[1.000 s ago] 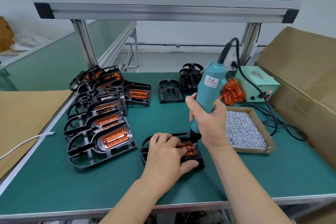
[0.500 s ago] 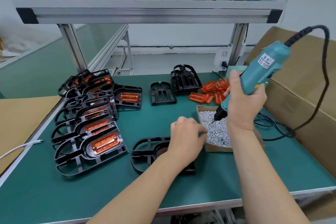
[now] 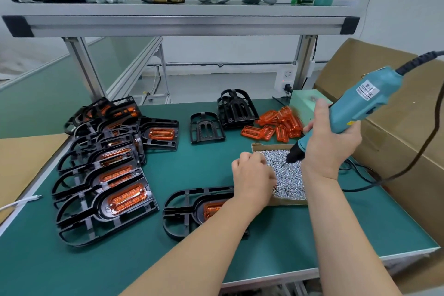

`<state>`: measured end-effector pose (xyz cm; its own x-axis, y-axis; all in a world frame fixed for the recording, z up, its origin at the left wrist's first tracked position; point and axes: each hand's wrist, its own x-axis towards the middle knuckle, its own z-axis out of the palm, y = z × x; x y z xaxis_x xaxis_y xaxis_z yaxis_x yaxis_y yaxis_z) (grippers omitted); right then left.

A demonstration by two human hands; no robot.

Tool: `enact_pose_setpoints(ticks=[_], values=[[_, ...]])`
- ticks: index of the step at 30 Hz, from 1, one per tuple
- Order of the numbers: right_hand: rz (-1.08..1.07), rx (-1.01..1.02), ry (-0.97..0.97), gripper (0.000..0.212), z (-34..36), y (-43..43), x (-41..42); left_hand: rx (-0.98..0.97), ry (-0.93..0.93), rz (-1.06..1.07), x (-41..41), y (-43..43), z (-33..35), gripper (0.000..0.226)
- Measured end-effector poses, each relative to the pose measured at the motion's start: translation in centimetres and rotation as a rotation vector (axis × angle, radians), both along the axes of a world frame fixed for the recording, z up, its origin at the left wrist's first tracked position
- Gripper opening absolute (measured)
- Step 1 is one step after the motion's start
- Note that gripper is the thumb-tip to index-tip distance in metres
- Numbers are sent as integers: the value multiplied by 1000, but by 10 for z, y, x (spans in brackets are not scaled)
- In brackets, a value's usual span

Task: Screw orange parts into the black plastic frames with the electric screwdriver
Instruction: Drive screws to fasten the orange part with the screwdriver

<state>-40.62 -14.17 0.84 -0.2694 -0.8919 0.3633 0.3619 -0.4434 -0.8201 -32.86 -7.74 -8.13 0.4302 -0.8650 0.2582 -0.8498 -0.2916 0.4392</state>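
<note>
Right hand [image 3: 329, 149]: grips teal electric screwdriver [image 3: 360, 103], bit over cardboard screw tray [image 3: 288, 202]. Left hand [image 3: 254, 180]: curled at tray edge, grasp hidden. Black plastic frame [image 3: 185, 211], orange part [image 3: 212, 209] fitted: green worktop [image 3: 144, 259], under left forearm.

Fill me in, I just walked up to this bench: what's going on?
A person is mid-assembly. The right hand grips the electric screwdriver, its bit dipped into the screws in the cardboard box. The left hand sits at the box's edge, fingers curled over the screws; whether it holds one is unclear. The current frame, with an orange part in it, lies in front. Finished frames are piled at left; loose orange parts and empty frames wait at the back.
</note>
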Motion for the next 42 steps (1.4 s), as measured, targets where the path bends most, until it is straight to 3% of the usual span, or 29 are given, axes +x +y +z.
enact_pose_setpoints(ticks=[3, 6, 11, 18, 33, 42], values=[[-22, 5, -17, 22, -1, 2, -3, -79, 127, -7, 5, 6, 2, 25], [-22, 24, -49, 23, -2, 6, -3, -186, 384, -28, 10, 15, 3, 13], [-16, 48, -34, 23, -6, 16, 2, -96, 356, -37, 10, 18, 2, 15], [-4, 58, -42, 21, -4, 23, 2, -164, 568, 26, 13, 30, 5, 14], [191, 243, -297, 19, 2, 66, 14, -602, 1610, -62, 29, 109, 13, 19], [230, 291, -331, 21, 4, 82, 20, -611, 1689, -40, 26, 129, 10, 13]])
